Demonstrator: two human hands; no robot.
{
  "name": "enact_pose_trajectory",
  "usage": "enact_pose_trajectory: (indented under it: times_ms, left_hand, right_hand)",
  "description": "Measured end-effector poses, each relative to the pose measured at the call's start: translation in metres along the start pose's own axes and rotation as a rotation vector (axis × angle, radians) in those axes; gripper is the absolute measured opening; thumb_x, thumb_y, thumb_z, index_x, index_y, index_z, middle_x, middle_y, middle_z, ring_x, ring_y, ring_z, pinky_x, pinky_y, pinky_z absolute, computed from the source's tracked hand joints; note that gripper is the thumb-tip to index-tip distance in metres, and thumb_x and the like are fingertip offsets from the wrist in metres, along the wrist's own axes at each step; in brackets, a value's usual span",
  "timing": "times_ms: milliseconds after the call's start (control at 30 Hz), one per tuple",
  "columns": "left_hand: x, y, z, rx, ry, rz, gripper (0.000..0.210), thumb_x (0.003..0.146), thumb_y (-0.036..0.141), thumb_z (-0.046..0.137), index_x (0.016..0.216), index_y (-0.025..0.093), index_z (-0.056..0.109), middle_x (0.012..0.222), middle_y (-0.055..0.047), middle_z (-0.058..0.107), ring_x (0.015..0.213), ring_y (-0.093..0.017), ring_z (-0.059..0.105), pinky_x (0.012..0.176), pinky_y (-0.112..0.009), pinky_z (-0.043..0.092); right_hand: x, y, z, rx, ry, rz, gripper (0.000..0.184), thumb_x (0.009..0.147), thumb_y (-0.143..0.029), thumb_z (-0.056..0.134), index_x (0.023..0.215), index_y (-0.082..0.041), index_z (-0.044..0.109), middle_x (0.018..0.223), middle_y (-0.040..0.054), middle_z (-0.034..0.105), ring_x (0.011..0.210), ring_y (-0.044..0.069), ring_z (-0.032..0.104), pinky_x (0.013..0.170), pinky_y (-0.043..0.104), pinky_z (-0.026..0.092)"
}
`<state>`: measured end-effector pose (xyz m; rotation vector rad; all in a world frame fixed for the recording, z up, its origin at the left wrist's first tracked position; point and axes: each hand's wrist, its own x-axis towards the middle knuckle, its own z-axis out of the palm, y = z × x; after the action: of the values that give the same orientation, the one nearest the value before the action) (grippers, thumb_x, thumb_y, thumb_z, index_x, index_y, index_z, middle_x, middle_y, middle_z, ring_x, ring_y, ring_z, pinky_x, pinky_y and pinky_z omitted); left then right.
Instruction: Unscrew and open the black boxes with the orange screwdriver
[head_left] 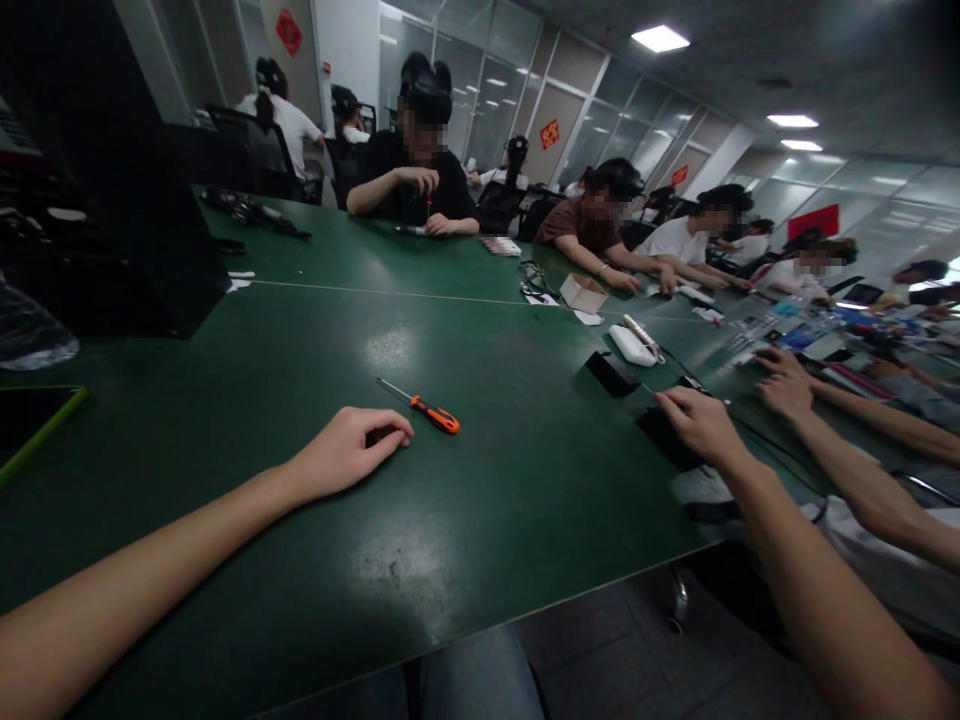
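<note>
My left hand (349,450) rests on the green table (300,350) with its fingers loosely curled toward the thumb and nothing visible in them. Just beyond its fingertips lies a screwdriver (435,413) with an orange and black handle, its metal shaft pointing away to the left. Off to the right, my right hand (701,425) is closed in a pinch. A thin pale sliver shows at its fingertips, too small to name. Beside those fingers sits a small black box (613,374). Another dark, flat thing (667,437) is partly hidden below the hand.
A co-worker's arms (832,440) reach in close on my right. White devices (634,343), a small carton (583,293) and cables (534,280) lie farther back. A tall black panel (112,170) stands at the left, near a green-edged tablet (41,425). Other people sit opposite.
</note>
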<state>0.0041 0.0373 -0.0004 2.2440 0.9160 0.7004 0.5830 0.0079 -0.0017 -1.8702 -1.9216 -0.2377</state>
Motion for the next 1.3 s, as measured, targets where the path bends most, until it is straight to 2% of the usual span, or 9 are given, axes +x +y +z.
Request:
enact_pose_trajectory:
  times_ms: [233, 467, 700, 833, 933, 1067, 1133, 1233, 1300]
  left_hand:
    - [0.001, -0.004, 0.001, 0.023, -0.009, 0.015, 0.024, 0.095, 0.032, 0.053, 0.098, 0.020, 0.074, 0.090, -0.002, 0.077, 0.080, -0.018, 0.072, 0.074, -0.026, 0.051]
    - [0.002, -0.003, 0.001, 0.020, 0.002, 0.036, 0.024, 0.094, 0.032, 0.053, 0.098, 0.020, 0.073, 0.090, -0.002, 0.078, 0.080, -0.018, 0.072, 0.074, -0.026, 0.051]
    - [0.001, -0.003, 0.001, 0.014, -0.008, 0.026, 0.024, 0.093, 0.031, 0.053, 0.097, 0.020, 0.074, 0.090, -0.003, 0.077, 0.081, -0.018, 0.072, 0.075, -0.027, 0.051]
    - [0.001, -0.003, 0.001, 0.014, -0.003, 0.021, 0.025, 0.093, 0.033, 0.053, 0.097, 0.020, 0.074, 0.090, -0.003, 0.078, 0.079, -0.018, 0.071, 0.073, -0.027, 0.052]
    - [0.001, -0.003, 0.001, 0.012, -0.001, 0.026, 0.025, 0.094, 0.033, 0.053, 0.098, 0.020, 0.074, 0.090, -0.003, 0.078, 0.080, -0.018, 0.071, 0.073, -0.027, 0.052]
    - [0.000, -0.002, 0.000, 0.003, 0.007, 0.010, 0.025, 0.095, 0.033, 0.052, 0.099, 0.020, 0.073, 0.093, -0.003, 0.077, 0.084, -0.019, 0.071, 0.077, -0.029, 0.053]
    - [0.000, 0.000, -0.001, 0.009, 0.028, -0.003, 0.024, 0.095, 0.032, 0.053, 0.101, 0.019, 0.072, 0.097, -0.004, 0.077, 0.087, -0.020, 0.071, 0.079, -0.030, 0.053]
    - [0.001, 0.002, -0.003, 0.032, 0.097, -0.023, 0.024, 0.095, 0.032, 0.054, 0.106, 0.019, 0.070, 0.103, -0.006, 0.075, 0.088, -0.020, 0.069, 0.078, -0.032, 0.053]
    - [0.001, 0.001, -0.003, 0.042, 0.160, -0.028, 0.024, 0.095, 0.031, 0.053, 0.109, 0.019, 0.069, 0.110, -0.007, 0.073, 0.092, -0.021, 0.068, 0.081, -0.033, 0.054]
  right_hand:
    - [0.001, 0.002, 0.003, -0.004, -0.025, 0.031, 0.050, 0.093, -0.062, 0.037, 0.065, -0.023, 0.050, 0.065, 0.0048, 0.058, 0.065, 0.019, 0.054, 0.067, 0.034, 0.043]
    - [-0.003, 0.001, -0.001, -0.012, 0.009, 0.049, 0.047, 0.095, -0.054, 0.030, 0.071, -0.022, 0.055, 0.076, 0.0090, 0.064, 0.074, 0.021, 0.059, 0.073, 0.036, 0.044]
    - [0.001, 0.002, 0.004, -0.038, -0.052, 0.014, 0.046, 0.094, -0.057, 0.031, 0.069, -0.024, 0.051, 0.074, 0.0087, 0.062, 0.073, 0.023, 0.057, 0.072, 0.039, 0.045]
    - [0.015, 0.003, 0.000, -0.061, -0.127, 0.020, 0.050, 0.094, -0.059, 0.035, 0.063, -0.024, 0.050, 0.066, 0.0068, 0.059, 0.068, 0.022, 0.055, 0.069, 0.039, 0.044]
    - [0.037, -0.003, 0.000, -0.083, -0.160, 0.062, 0.045, 0.093, -0.056, 0.047, 0.068, -0.020, 0.059, 0.073, 0.0088, 0.065, 0.070, 0.022, 0.058, 0.071, 0.039, 0.046]
    - [0.066, -0.041, 0.030, -0.106, -0.125, 0.156, 0.037, 0.089, -0.046, 0.067, 0.099, -0.010, 0.067, 0.099, 0.0148, 0.068, 0.087, 0.025, 0.065, 0.078, 0.043, 0.054]
    - [0.074, -0.077, 0.056, -0.082, -0.089, 0.149, 0.038, 0.096, -0.039, 0.061, 0.126, -0.016, 0.059, 0.126, 0.0106, 0.062, 0.107, 0.022, 0.063, 0.090, 0.043, 0.056]
    - [0.080, -0.147, 0.095, 0.009, -0.017, 0.034, 0.038, 0.097, -0.038, 0.060, 0.128, -0.017, 0.059, 0.128, 0.0104, 0.060, 0.109, 0.022, 0.063, 0.092, 0.044, 0.056]
    - [0.082, -0.198, 0.111, 0.097, -0.018, -0.085, 0.034, 0.098, -0.038, 0.059, 0.126, -0.018, 0.060, 0.130, 0.0105, 0.060, 0.111, 0.022, 0.062, 0.094, 0.044, 0.054]
